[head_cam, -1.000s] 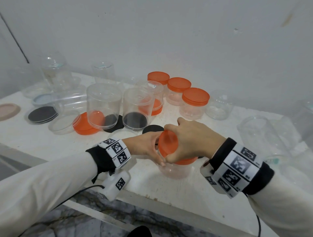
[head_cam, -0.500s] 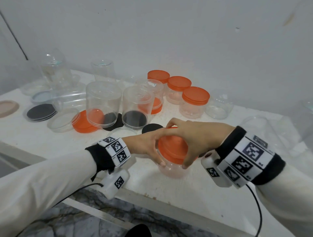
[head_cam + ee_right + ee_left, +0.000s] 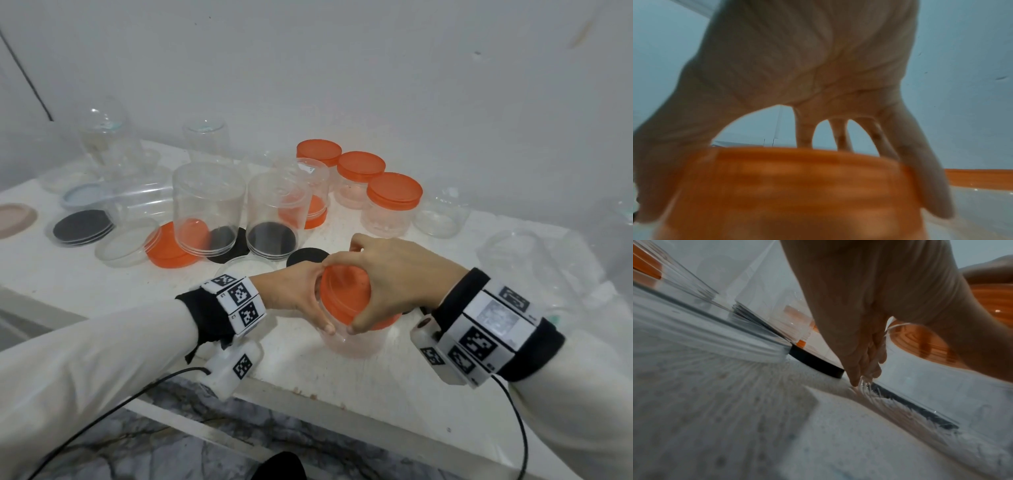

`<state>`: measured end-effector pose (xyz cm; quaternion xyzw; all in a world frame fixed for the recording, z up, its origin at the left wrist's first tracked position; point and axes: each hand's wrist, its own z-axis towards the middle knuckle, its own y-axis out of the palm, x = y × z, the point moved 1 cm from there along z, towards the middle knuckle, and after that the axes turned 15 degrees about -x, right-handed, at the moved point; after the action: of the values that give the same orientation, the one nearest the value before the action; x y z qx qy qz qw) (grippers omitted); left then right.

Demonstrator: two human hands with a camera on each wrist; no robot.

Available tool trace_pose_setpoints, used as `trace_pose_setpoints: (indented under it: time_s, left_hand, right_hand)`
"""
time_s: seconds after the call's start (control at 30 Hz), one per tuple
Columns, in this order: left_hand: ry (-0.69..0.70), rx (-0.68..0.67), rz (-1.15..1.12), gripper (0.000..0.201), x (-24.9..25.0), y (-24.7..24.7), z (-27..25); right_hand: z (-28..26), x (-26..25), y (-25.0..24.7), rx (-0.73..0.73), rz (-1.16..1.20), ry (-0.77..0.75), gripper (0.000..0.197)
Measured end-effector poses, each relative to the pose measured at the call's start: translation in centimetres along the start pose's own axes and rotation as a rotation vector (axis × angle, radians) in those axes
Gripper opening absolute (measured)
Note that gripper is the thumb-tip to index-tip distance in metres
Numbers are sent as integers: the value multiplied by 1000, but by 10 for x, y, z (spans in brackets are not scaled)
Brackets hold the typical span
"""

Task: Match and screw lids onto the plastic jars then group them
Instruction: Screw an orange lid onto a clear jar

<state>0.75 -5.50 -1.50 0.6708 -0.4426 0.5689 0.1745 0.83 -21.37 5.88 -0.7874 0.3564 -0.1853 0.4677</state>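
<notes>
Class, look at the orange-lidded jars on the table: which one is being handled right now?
The nearest jar, at the table's front edge: the left hand holds its clear body, the right hand grips its orange lid. The three capped jars behind stand untouched.

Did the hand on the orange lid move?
Yes. The right hand turned on the orange lid; its thumb swung toward the near table edge.

No readable words, brands or numbers are shown. Only black-and-white square code markers are seen on the wristbands (image 3: 241,305).
</notes>
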Motion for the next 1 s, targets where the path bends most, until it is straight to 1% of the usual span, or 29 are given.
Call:
trace_pose_setpoints:
  time_s: [0.13, 0.27, 0.37, 0.43, 0.5, 0.53, 0.6, 0.67, 0.77, 0.87, 0.93, 1.0]
  left_hand:
    - [10, 24, 20, 68, 0, 1, -1]
    - [16, 37, 45, 65, 0, 2, -1]
    - [11, 47, 61, 65, 0, 1, -1]
    - [10, 42, 67, 65, 0, 1, -1]
    - [14, 31, 56, 66, 0, 2, -1]
    - [18, 22, 35, 67, 0, 2, -1]
    - [29, 12, 3, 70, 1, 2, 0]
    - [27, 9, 13, 72, 0, 2, 0]
    - [1, 10, 32, 68, -1, 1, 1]
    - [-24, 25, 68, 73, -2, 0, 3]
    - [-29, 32, 81, 72, -2, 0, 3]
    - [-30, 39, 105, 68, -3, 0, 4]
  right_hand:
    - [0, -6, 5, 52, 30, 103, 85]
    - [1, -16, 13, 137, 81, 241, 75]
    - [2, -21, 16, 166, 91, 277, 72]
    - [1, -21, 16, 155, 86, 274, 76]
    - [-3, -16, 15, 68, 52, 238, 88]
    - [-6, -11, 13, 6, 23, 200, 93]
    - [-11, -3, 6, -105, -7, 85, 96]
    - [-12, 2, -1, -161, -7, -12, 97]
    - [-6, 5, -1, -99, -27, -48, 92]
    - [-4, 4, 3, -31, -15, -36, 89]
    - [-4, 1, 7, 15, 18, 13, 85]
    - [-3, -4, 12, 63, 62, 105, 84]
